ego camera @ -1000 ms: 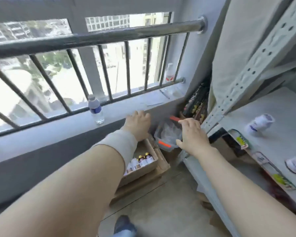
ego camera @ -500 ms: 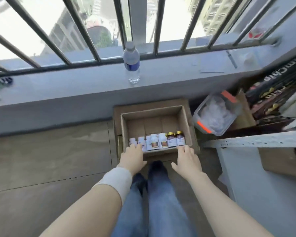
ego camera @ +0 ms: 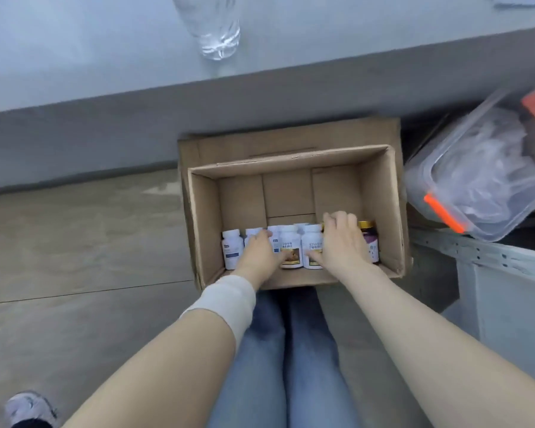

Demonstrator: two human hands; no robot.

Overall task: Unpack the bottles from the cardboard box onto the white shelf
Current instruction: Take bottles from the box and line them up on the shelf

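Since half a second ago both hands have gone from the near rim of the cardboard box (ego camera: 291, 157) down into it, and the head has dipped closer, so the box now fills the middle of the view. The bottles stand upright in one row against the near wall of the box, with the far half of the box floor bare. The left hand (ego camera: 258, 253) lies over the second and third bottles from the left, its fingers bent over their caps. The right hand (ego camera: 342, 242) covers the bottles towards the right end, fingers spread and hooked over their far side and thumb low across the label of a white supplement bottle (ego camera: 312, 247). Whether either hand has closed into a real grip cannot be told. A white bottle (ego camera: 231, 248) at the left end and a gold-capped dark bottle (ego camera: 368, 236) at the right end stand untouched. These look like small rigid plastic pill bottles, light and not fragile, with smooth labels that may slip, so a grip round the body just below the cap should serve best, and two may fit in a hand. The white shelf (ego camera: 491, 257) stands just right of the box, below a clear plastic container (ego camera: 476, 180). A water bottle (ego camera: 217, 26) stands on the far ledge.
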